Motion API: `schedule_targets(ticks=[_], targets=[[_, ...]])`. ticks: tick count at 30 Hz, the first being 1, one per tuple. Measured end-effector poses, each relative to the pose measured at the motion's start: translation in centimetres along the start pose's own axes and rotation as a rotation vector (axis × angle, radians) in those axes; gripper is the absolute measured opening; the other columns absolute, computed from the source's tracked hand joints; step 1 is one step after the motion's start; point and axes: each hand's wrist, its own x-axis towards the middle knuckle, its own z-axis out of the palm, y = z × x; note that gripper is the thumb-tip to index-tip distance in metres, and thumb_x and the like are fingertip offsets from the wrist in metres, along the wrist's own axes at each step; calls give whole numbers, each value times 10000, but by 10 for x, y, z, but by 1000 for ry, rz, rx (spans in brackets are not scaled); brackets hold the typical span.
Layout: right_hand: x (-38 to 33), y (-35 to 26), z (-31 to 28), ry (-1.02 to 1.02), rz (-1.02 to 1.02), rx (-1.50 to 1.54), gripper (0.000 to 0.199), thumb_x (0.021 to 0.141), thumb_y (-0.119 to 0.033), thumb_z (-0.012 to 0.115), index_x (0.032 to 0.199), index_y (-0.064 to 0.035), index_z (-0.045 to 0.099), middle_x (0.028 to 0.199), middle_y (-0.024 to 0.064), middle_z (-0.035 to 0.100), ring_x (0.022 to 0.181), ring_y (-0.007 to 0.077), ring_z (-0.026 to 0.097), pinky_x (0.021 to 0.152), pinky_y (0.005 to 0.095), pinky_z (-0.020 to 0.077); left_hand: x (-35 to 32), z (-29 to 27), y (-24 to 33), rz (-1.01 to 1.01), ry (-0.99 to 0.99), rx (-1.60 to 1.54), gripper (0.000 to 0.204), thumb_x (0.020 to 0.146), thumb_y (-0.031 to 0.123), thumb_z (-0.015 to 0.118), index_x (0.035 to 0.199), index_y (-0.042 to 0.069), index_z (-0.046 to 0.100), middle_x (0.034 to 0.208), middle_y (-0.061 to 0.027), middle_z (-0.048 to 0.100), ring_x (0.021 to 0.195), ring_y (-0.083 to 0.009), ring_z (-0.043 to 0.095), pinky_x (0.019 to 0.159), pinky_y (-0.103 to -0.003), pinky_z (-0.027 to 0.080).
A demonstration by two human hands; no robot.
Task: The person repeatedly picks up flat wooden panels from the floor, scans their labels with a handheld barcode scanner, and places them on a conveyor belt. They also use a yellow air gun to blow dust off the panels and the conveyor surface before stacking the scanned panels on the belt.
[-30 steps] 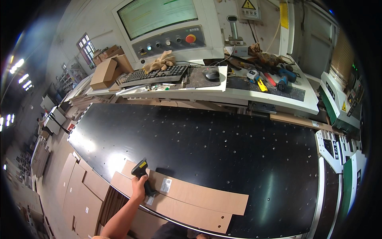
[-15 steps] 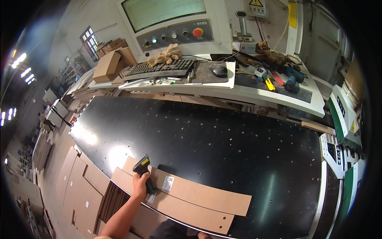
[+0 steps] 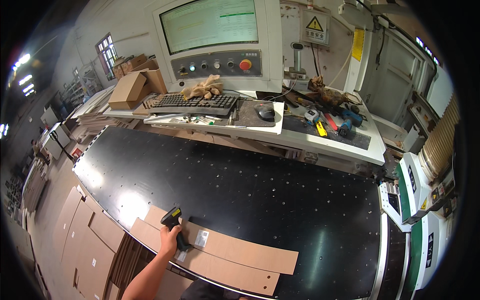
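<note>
Left hand [image 3: 170, 241] clenched round handheld scanner [image 3: 174, 223], head now nearer the white label [image 3: 201, 238] on the upper of 2 brown strips [image 3: 235, 248] at the black bed's [image 3: 240, 195] near edge; aim looks settled. Right hand out of view. Label too small to make out. Far: keyboard [image 3: 195, 103], monitor [image 3: 212, 23].

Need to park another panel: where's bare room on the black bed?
Bare: the black perforated machine bed between the white console shelf and the long brown board strips. Crowded: near edge, where the left hand holds a black handheld scanner, and the shelf.
</note>
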Motion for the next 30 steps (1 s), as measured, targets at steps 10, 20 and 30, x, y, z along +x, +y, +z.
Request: schedule_targets(ticks=[10, 20, 30], targets=[[25, 17, -1, 54, 82, 105, 519, 671, -184, 684, 1158, -13, 629, 1169, 246, 642, 1089, 374, 627, 941, 442, 488, 13, 15, -15, 24, -3, -31, 234, 814, 220, 640, 818, -14, 626, 714, -46, 596, 623, -145, 562, 569, -296, 450], [-44, 90, -17, 261, 286, 257, 604, 647, -184, 705, 1218, -11, 610, 1217, 254, 627, 1132, 373, 615, 981, 440, 477, -5, 1, 6, 24, -57, -86, 200, 826, 197, 645, 817, 0, 611, 721, -21, 588, 631, -121, 550, 579, -292, 449], [-118, 206, 43, 497, 608, 509, 692, 624, -184, 727, 1279, -8, 592, 1266, 262, 612, 1176, 373, 604, 1021, 438, 465, -7, -14, 7, 127, -43, -58, 249, 809, 207, 647, 840, -40, 638, 723, -8, 579, 649, -104, 528, 581, -291, 422]])
